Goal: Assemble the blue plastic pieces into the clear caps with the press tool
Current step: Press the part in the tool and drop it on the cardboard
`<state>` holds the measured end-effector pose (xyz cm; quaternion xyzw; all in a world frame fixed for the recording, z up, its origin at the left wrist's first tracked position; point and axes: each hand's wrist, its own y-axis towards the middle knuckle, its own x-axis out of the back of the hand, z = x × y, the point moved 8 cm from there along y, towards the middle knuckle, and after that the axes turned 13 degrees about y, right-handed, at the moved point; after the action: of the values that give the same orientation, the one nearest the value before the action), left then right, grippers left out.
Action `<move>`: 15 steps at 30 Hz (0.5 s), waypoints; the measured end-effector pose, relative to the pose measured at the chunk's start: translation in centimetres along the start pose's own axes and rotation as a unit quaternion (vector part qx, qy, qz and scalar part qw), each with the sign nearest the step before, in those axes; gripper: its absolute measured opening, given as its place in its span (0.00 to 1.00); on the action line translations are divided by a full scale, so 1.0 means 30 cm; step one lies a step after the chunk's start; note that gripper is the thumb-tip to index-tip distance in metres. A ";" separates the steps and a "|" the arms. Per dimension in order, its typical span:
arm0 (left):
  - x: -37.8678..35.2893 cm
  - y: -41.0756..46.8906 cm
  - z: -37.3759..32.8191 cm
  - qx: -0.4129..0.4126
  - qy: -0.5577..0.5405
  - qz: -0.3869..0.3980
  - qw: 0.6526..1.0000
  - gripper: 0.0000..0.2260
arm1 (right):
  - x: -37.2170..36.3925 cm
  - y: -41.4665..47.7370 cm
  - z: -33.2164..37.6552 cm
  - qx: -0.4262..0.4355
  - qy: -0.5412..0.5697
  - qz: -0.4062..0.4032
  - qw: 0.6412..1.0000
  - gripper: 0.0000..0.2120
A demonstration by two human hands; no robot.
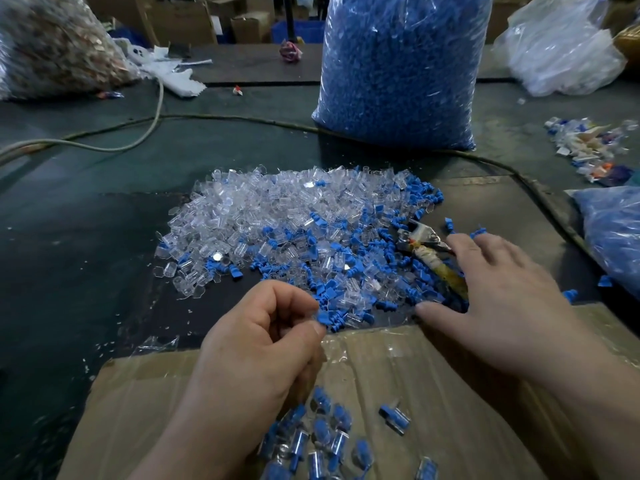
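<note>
Here, ribbed blue pieces [427,188] mingle among clear caps [249,206]

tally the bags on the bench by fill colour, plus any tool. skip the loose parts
Blue-filled bags: 2, one upright at centre and one at the right edge
Brownish-filled bag: 1
Clear bag with pale contents: 1
Press tool: 1
Total: 5
</note>
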<state>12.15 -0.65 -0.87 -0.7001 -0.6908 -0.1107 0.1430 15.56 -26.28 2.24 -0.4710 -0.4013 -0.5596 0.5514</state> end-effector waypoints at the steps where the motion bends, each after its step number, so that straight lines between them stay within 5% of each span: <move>1: -0.001 0.000 -0.002 0.000 -0.003 0.001 1.000 0.11 | -0.008 0.004 -0.006 0.000 -0.004 0.006 1.000 0.49; 15: 0.015 0.011 -0.013 -0.005 -0.080 -0.023 0.997 0.08 | 0.037 0.014 0.032 0.025 0.033 -0.067 0.997 0.32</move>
<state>12.51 -0.37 -0.36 -0.6912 -0.7155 -0.0609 0.0815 16.11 -25.64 3.53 -0.4101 -0.4274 -0.6003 0.5375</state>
